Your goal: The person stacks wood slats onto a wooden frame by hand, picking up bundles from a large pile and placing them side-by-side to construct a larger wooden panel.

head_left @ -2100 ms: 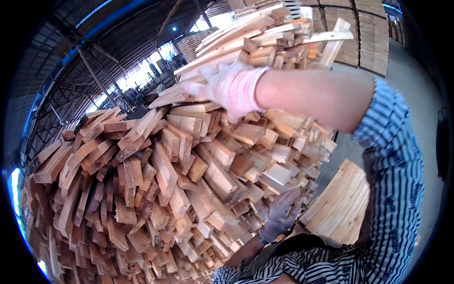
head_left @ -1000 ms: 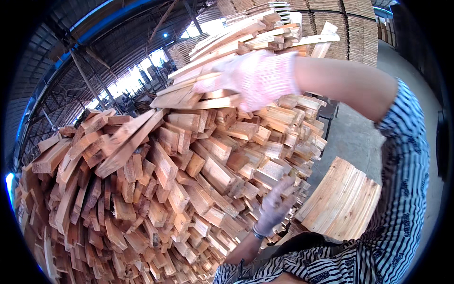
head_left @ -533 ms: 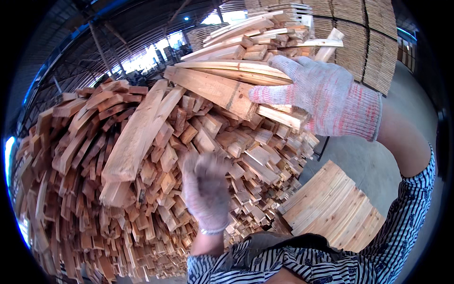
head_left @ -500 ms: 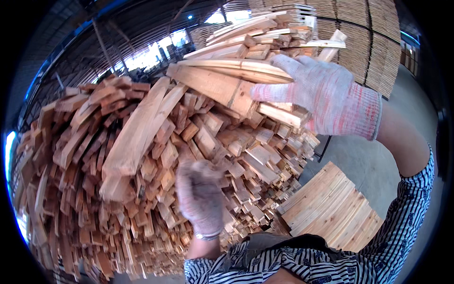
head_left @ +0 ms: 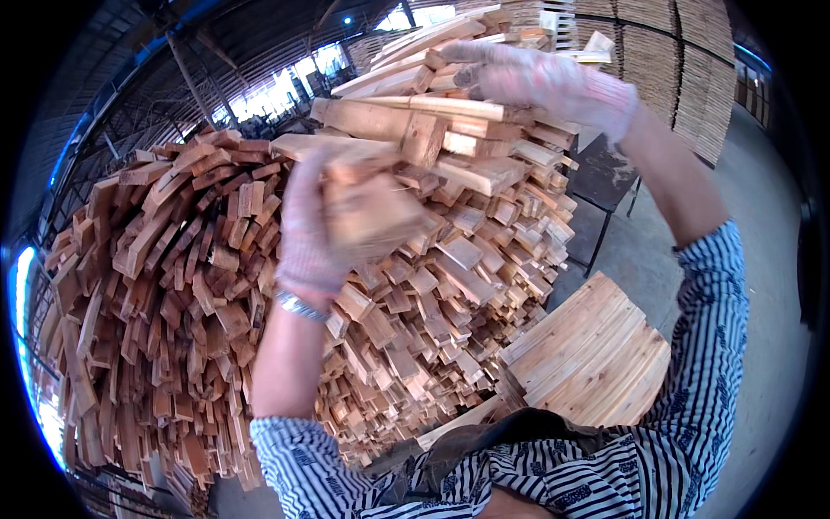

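My left hand (head_left: 307,229), in a pale knitted glove, is closed around the side of some short wooden boards (head_left: 376,216), smeared by motion, above the middle of the pile. How many boards it grips I cannot make out. My right hand (head_left: 549,78), also gloved, reaches over the upper right part of the heap with its fingers stretched out. Its fingertips are beside the end of a stacked board (head_left: 415,82); whether they touch is unclear. Just below it lie more planks (head_left: 363,119) on top of the heap.
A large pile of board ends (head_left: 181,303) fills the left and middle. At lower right stands a neat stack of planks (head_left: 588,355) close to my body. A dark table (head_left: 605,169) stands right of the pile, with tall strapped timber stacks (head_left: 692,78) behind.
My left hand has risen and now grips boards; the slanting boards at left have gone from their place. My right hand has moved up and left, off the planks it was over.
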{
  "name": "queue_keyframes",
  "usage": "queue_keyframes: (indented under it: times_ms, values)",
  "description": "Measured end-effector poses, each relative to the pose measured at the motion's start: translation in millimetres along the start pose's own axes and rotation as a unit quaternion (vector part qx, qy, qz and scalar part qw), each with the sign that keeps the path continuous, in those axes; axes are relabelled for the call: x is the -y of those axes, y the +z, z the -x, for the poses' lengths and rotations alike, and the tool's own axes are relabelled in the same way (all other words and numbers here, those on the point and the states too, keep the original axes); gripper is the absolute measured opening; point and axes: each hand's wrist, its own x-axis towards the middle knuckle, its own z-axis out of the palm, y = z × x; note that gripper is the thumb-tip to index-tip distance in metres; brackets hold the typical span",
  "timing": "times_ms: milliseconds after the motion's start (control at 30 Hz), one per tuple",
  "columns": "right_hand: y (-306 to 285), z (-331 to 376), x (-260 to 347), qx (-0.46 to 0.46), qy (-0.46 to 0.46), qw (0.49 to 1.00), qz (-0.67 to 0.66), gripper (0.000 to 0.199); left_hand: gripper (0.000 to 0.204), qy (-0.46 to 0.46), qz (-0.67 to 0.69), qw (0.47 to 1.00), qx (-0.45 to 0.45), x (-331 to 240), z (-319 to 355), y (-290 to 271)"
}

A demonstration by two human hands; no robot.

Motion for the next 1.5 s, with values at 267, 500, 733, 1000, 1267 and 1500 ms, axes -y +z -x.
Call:
queue_keyframes:
  times_ms: [267,500,733,1000,1267,1500]
  values:
    - [-9.6,-29.7,49.9,-0.152,-0.236,0.054,0.958,0.075,0.060,-0.015,0.181,0.983,-0.027,34.5,-65.4,19.4]
    - [-64.2,4.7,65.6,-0.148,-0.222,0.250,0.931,0.104,0.046,-0.053,0.083,0.995,-0.014,54.7,-10.0,23.0]
    - [-194.0,108.8,109.0,-0.269,-0.265,0.106,0.920,0.122,0.044,0.003,-0.215,0.976,0.018,163.8,74.4,-1.4]
    - [-265.2,197.7,163.6,-0.130,-0.452,-0.074,0.880,0.113,0.059,-0.013,-0.063,0.998,0.010,224.3,103.5,54.7]
    - [-319.1,290.2,172.4,-0.209,-0.629,-0.146,0.734,0.127,0.064,-0.151,-0.021,0.950,0.272,317.7,101.1,101.3]
    - [-376.7,348.4,196.3,-0.269,-0.704,-0.124,0.646,0.130,0.083,-0.127,-0.165,0.901,0.382,435.3,158.2,116.2]
